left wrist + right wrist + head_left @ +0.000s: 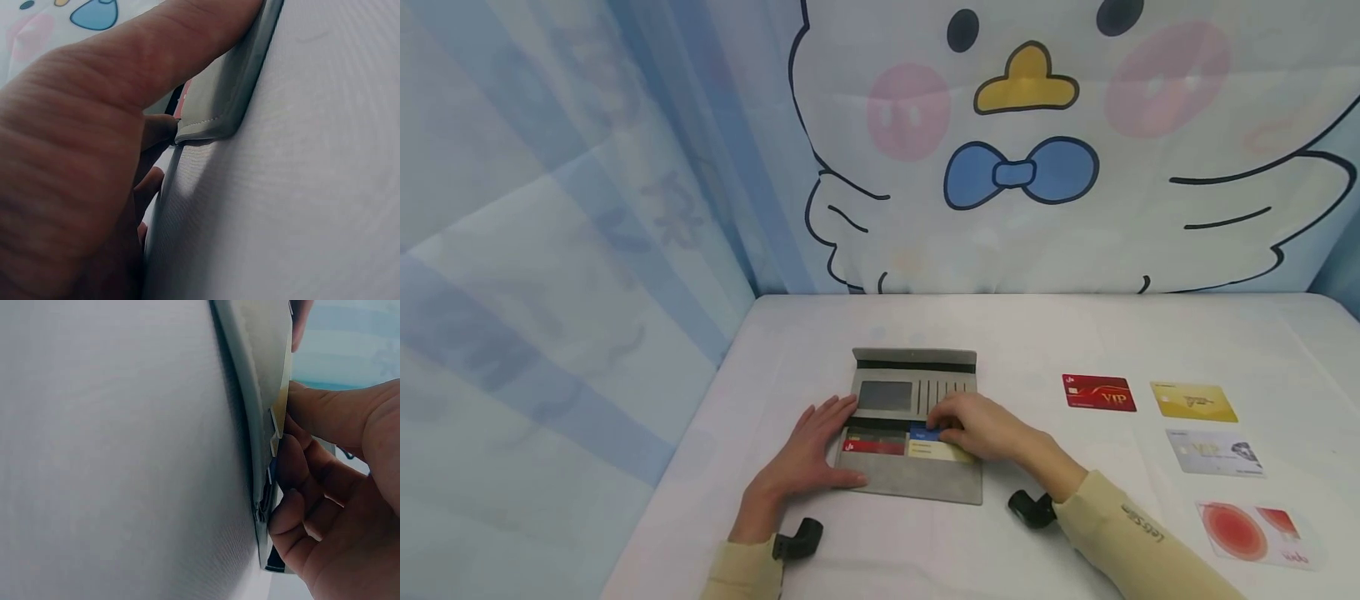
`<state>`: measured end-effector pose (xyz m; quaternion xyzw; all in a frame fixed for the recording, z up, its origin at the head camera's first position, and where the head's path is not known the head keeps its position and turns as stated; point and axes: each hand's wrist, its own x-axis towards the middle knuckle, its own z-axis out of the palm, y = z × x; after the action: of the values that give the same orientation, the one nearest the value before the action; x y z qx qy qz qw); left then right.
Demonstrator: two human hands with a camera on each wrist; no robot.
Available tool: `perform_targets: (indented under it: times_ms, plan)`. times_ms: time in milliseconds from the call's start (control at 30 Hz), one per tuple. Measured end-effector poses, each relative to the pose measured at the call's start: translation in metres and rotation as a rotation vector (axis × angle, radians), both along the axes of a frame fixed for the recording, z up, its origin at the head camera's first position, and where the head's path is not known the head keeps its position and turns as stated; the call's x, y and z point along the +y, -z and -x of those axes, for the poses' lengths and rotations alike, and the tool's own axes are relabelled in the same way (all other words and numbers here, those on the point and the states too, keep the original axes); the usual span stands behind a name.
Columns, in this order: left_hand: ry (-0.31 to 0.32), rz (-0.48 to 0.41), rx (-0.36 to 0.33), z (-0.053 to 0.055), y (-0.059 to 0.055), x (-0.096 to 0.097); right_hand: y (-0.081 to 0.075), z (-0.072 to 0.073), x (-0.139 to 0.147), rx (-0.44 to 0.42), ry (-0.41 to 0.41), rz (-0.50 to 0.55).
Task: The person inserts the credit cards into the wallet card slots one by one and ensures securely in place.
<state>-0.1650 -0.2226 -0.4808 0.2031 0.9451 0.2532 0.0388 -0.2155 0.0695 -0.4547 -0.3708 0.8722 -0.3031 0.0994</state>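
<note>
A grey card wallet (pixel 917 483) lies unfolded on the table, with a dark window and card slits in its upper half. My left hand (pixel 808 454) rests at its left edge, fingers straight, the thumb (pixel 156 50) laid over the lower panel. A red card (pixel 874 447) shows in the lower left slots. On the lower right side a pale yellow card (pixel 936 451) sits below a blue card (pixel 922 434). My right hand (pixel 981 425) pinches the yellow card near its right end, thumb on its face and fingers curled at the slots (pixel 273 450).
Right of the wallet lie a red VIP card (pixel 1099 392), a gold card (pixel 1193 402), a silver VIP card (pixel 1215 453) and a white card with red circles (pixel 1258 534). A white cloth covers the table (pixel 1000 550). Printed curtains (pixel 1015 242) stand behind and at the left.
</note>
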Motion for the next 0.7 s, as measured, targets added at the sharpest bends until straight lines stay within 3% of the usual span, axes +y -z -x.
perform_targets:
  times_ms: [700]
  plan:
    - [-0.004, 0.003, -0.009, 0.0004, 0.0002, 0.0007, 0.0013, -0.0037, 0.0, 0.0, -0.002, -0.002]
